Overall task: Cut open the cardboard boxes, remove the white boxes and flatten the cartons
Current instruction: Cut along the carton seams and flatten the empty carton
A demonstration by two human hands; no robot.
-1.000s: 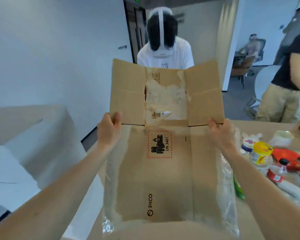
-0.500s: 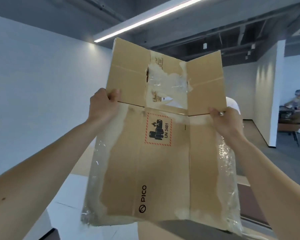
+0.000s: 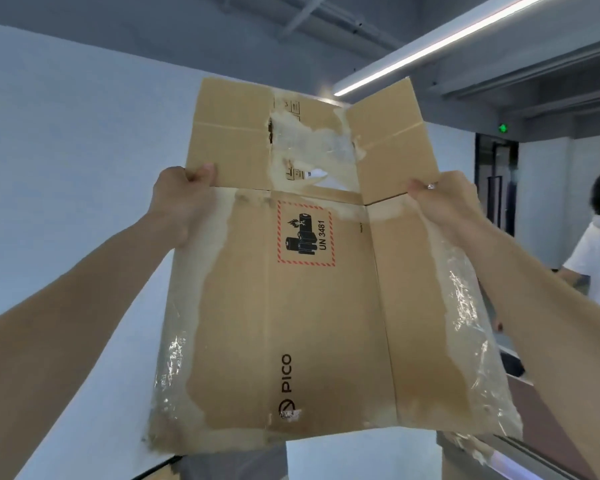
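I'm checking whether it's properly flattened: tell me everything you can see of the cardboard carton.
The cardboard carton is plain brown board, flattened and held up with its top flaps pointing upward. It bears a red-hatched UN 3481 battery label and a PICO logo. Torn clear tape clings along both side edges and across the ripped top middle. The left hand and right hand grip its sides at the flap fold.

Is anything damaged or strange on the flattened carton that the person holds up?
Yes. The carton, gripped by the left hand and right hand, has a torn patch on its upper middle flap, seemingly with a hole. Crinkled clear tape hangs loose along both side edges, where the brown surface looks peeled.
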